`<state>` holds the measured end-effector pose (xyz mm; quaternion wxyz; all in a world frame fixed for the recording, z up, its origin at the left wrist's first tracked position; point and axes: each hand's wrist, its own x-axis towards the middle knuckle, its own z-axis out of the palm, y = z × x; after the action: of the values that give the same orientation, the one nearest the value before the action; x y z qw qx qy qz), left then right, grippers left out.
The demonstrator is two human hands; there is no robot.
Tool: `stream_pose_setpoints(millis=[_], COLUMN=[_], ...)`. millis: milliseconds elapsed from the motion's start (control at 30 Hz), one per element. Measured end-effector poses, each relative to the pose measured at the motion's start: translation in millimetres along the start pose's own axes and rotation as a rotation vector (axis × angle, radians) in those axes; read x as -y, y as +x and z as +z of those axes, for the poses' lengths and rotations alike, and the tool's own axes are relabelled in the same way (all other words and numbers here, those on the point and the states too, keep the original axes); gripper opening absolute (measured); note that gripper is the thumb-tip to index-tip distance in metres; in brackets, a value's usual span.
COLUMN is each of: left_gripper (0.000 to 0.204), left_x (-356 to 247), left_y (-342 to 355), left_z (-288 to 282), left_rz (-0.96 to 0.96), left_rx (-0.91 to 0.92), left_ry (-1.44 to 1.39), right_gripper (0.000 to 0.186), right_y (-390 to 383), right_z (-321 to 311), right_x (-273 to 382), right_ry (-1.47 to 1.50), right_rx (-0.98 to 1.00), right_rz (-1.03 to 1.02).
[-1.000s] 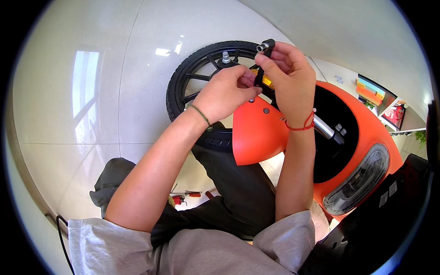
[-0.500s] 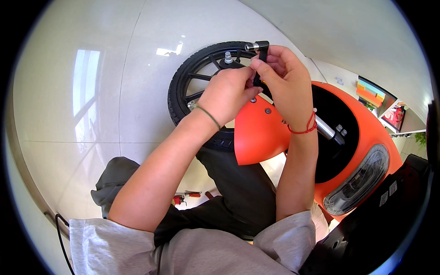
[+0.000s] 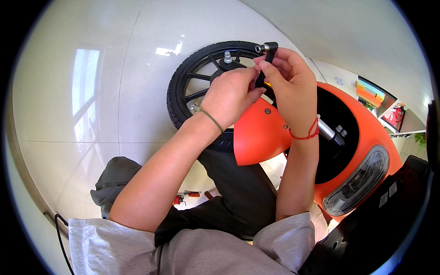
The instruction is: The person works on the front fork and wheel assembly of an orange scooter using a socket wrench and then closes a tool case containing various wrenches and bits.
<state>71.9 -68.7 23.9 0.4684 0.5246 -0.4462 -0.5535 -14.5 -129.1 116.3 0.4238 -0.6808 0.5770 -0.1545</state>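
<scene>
My right hand [image 3: 293, 89] is closed in a pinch on a black L-shaped tool [image 3: 272, 47] with a silver socket-like end. That end points left. My left hand [image 3: 231, 94] is closed beside the tool's lower part. Its fingertips curl inward, and what they grip is hidden. Both hands are above a black spoked wheel [image 3: 177, 77] and an orange fender [image 3: 259, 133]. A silver bolt [image 3: 228, 57] stands up at the wheel's hub, just beyond my left hand. A dark screw [image 3: 267, 111] sits in the fender between my wrists.
The orange vehicle body [image 3: 385, 128] with its headlight [image 3: 358, 181] lies at the right, next to a silver strut [image 3: 326, 130]. Red-handled tools [image 3: 192, 194] rest on the tiled floor [image 3: 87, 169] by my legs. A black cable [image 3: 59, 233] runs at lower left.
My right hand and the L-shaped tool have shifted slightly right, and the socket end has dropped a little. My left hand has moved slightly right, covering a screw on the fender.
</scene>
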Motion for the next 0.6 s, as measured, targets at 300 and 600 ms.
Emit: stream_pose_setpoints(millis=[300,600], left_gripper=[0.027,0.024], left_x=[8.1,7.0], left_y=[0.4,-0.1], left_z=[7.6,1.8], left_rz=[-0.116,-0.138], left_rx=[-0.106,-0.001], left_ry=[-0.224,-0.190], right_gripper=[0.023,0.027], right_y=[3.4,9.0], right_z=[3.2,6.9], right_x=[-2.7,-18.2], right_ry=[-0.112,-0.128], right_rx=[-0.004,0.000], right_rz=[0.005,-0.015])
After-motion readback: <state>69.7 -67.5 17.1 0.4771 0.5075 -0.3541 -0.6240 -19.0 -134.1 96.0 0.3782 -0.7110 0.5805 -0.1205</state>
